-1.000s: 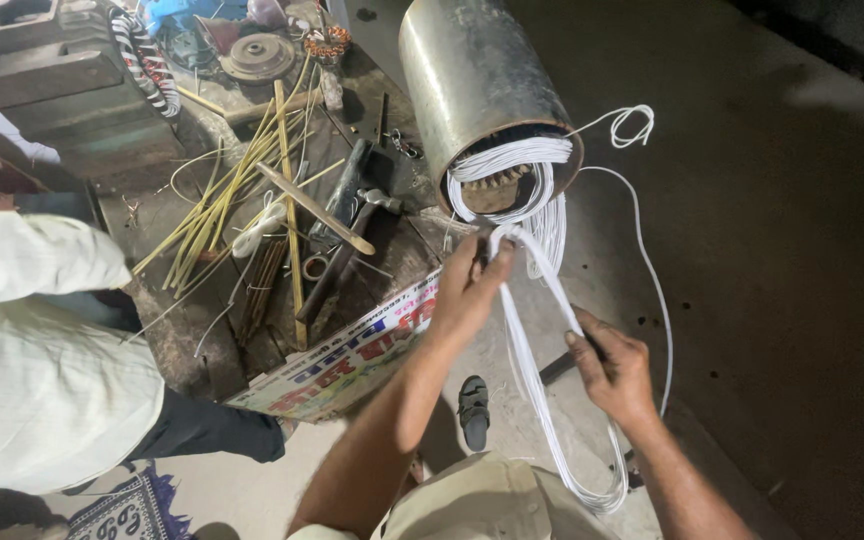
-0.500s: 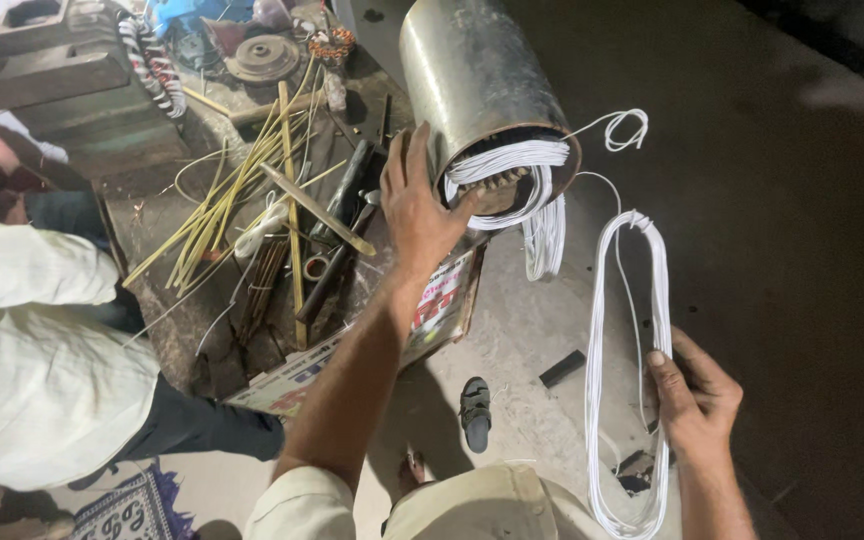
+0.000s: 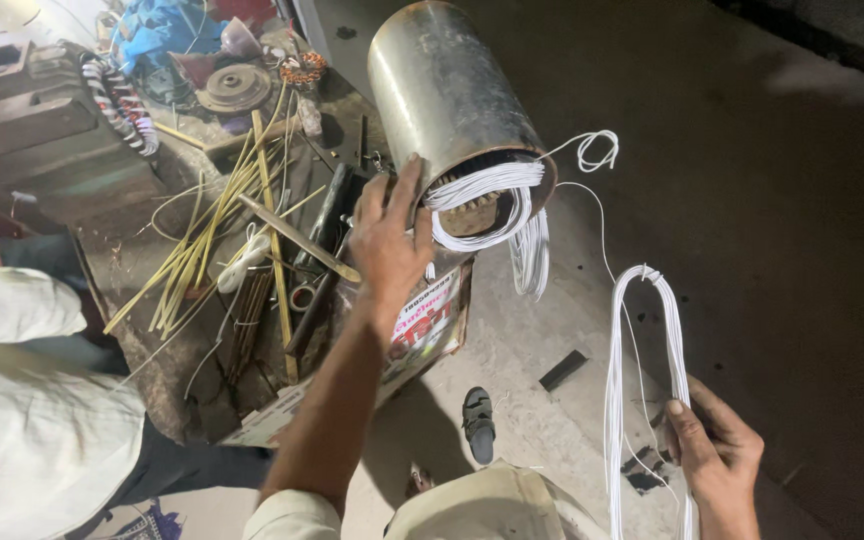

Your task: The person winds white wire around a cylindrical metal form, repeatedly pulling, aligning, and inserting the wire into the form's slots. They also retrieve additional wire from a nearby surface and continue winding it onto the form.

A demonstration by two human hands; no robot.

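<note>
Since half a second ago, the left hand (image 3: 387,245) has slid down the drum (image 3: 442,95) towards its open end, and the right hand (image 3: 717,455) has drifted a little further out with the loop (image 3: 642,370). Left fingers are spread apart, palm flat against the drum's rim beside the white windings (image 3: 487,195). Right grip is clamped on the long white loop, which hangs upright over the floor (image 3: 752,200), well apart from the drum. Yellow sticks (image 3: 202,240) lie scattered on the tabletop (image 3: 167,370); what looks like a sandal (image 3: 479,422) rests below.

One head-worn view, steeply downward (arm's reach) over workbench (image 3: 152,330) edge; floor (image 3: 772,250) beyond
</note>
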